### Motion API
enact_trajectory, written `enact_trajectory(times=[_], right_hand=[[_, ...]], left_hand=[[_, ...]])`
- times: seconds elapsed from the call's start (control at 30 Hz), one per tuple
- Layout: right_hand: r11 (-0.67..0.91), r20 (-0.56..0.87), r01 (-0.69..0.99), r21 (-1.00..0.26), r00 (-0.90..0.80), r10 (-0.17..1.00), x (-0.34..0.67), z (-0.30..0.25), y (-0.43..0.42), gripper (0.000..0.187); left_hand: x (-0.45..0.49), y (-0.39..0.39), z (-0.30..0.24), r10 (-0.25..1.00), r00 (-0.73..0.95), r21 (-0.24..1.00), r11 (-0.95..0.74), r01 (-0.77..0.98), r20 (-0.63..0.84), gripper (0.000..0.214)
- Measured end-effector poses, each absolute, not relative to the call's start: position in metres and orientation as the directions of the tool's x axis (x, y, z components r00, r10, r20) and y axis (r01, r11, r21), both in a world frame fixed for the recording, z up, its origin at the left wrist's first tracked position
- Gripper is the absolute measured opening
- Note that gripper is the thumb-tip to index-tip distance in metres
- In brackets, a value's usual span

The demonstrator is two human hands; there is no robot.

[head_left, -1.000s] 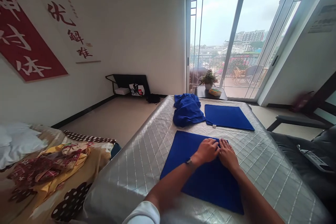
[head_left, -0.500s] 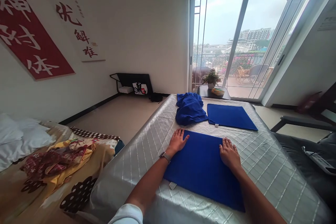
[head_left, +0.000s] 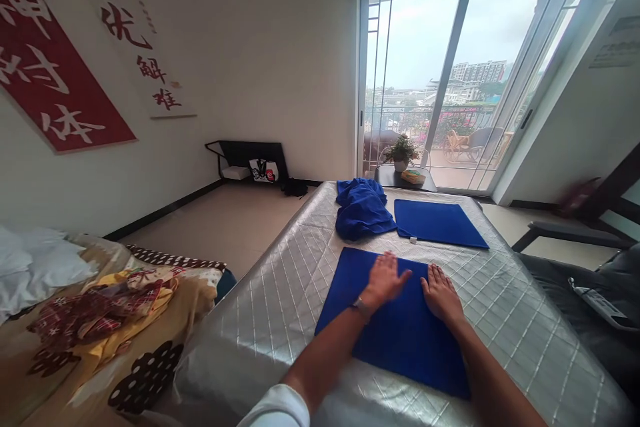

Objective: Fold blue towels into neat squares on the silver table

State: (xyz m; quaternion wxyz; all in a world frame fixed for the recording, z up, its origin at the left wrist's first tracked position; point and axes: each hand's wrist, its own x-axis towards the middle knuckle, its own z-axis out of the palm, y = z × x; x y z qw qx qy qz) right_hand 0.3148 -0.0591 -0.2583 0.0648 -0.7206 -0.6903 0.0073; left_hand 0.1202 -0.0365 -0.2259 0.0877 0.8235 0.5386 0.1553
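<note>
A flat, rectangular blue cloth (head_left: 400, 340) lies spread on the silvery quilted mattress (head_left: 280, 280) in front of me. Over its upper middle is my left hand (head_left: 384, 281), fingers stretched and thumb apart, slightly blurred; a watch band circles that wrist. My right hand (head_left: 443, 295) rests flat along the cloth's right edge, fingers extended. Behind this cloth lies a second flat blue cloth (head_left: 440, 223) with a small white tag. Left of that one sits a crumpled heap of blue cloth (head_left: 363, 210).
On the left, a bed (head_left: 195, 300) holds rumpled plaid and yellow fabric (head_left: 110, 307) and white pillows (head_left: 40, 267). A dark chair (head_left: 390, 179) with a potted plant (head_left: 401, 152) stands beyond the mattress. At right is a black seat (head_left: 555, 280) carrying a white device (head_left: 600, 303).
My left hand has moved right, from the cloth's left edge to its upper middle. My right hand stays at the right edge. The view has shifted slightly.
</note>
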Motion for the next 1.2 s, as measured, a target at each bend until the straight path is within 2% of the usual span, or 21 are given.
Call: enact_trajectory(times=[0.07,0.17,0.33,0.57,0.67,0.77,0.87,0.93,1.03,1.1,1.2], right_hand=[[0.002,0.094,0.996,-0.087,0.006,0.996,0.319,-0.264,-0.06,0.063],[0.048,0.121,0.997,-0.056,-0.041,0.992,0.325,-0.27,-0.059,0.063],[0.001,0.118,0.995,-0.103,0.011,0.993,0.319,-0.268,-0.057,0.065],[-0.049,0.078,0.996,-0.08,0.055,0.995,0.308,-0.248,-0.059,0.066],[-0.049,0.139,0.997,-0.053,0.056,0.989,0.303,-0.239,-0.071,0.064],[-0.014,0.214,0.999,-0.041,0.022,0.976,0.298,-0.239,-0.097,0.063],[0.029,0.19,0.999,-0.03,-0.023,0.982,0.296,-0.25,-0.129,0.064],[0.01,0.154,1.0,-0.026,-0.005,0.988,0.295,-0.26,-0.144,0.065],[0.011,0.122,0.999,-0.032,-0.007,0.993,0.296,-0.27,-0.155,0.061],[0.027,0.122,0.999,-0.029,-0.023,0.992,0.297,-0.271,-0.157,0.061],[0.003,0.114,1.0,-0.023,0.0,0.993,0.296,-0.265,-0.157,0.061]], left_hand=[[0.166,-0.051,-0.233,0.828,0.51,0.318,-0.561,0.764,0.234,0.076],[0.198,-0.062,-0.244,0.8,0.54,0.334,-0.599,0.727,0.26,0.077],[0.146,-0.058,-0.243,0.873,0.461,0.327,-0.488,0.809,0.161,0.076],[0.009,-0.057,-0.231,0.991,0.126,0.262,-0.136,0.956,0.051,0.083],[-0.022,-0.063,-0.23,0.995,0.096,0.229,-0.099,0.968,0.024,0.083],[-0.026,-0.07,-0.226,0.994,0.084,0.211,-0.096,0.973,0.065,0.083],[0.007,-0.079,-0.219,0.975,0.171,0.231,-0.201,0.952,0.141,0.081],[0.049,-0.088,-0.216,0.926,0.343,0.256,-0.375,0.891,0.161,0.08],[0.122,-0.104,-0.22,0.776,0.598,0.268,-0.63,0.729,0.199,0.075],[0.158,-0.112,-0.227,0.717,0.667,0.273,-0.696,0.664,0.205,0.071],[0.17,-0.112,-0.237,0.72,0.666,0.309,-0.69,0.655,0.195,0.071]])
